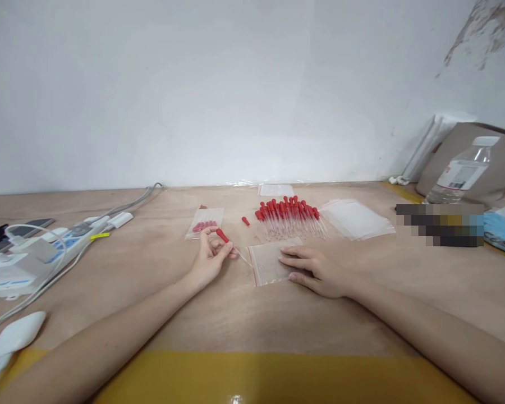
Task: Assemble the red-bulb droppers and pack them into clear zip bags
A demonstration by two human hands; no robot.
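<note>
My left hand [212, 255] pinches a glass dropper [223, 235] with a red rubber bulb. Its thin clear tube points right, with the tip at the red-striped edge of a clear zip bag [269, 266]; I cannot tell whether the tip is inside. Fingers spread, my right hand [315, 269] lies flat on the right part of that bag. Beyond the bag is a pile of red-bulbed droppers [288, 213]. A single dropper [246, 221] lies left of the pile. Behind my left hand rests another zip bag [205, 221] with several droppers in it.
A stack of clear bags [357, 219] lies right of the pile, and a smaller stack [275, 190] sits near the wall. On the left are a power strip [73, 238], cables and a white charger [17, 336]. A water bottle [463, 171] stands at right.
</note>
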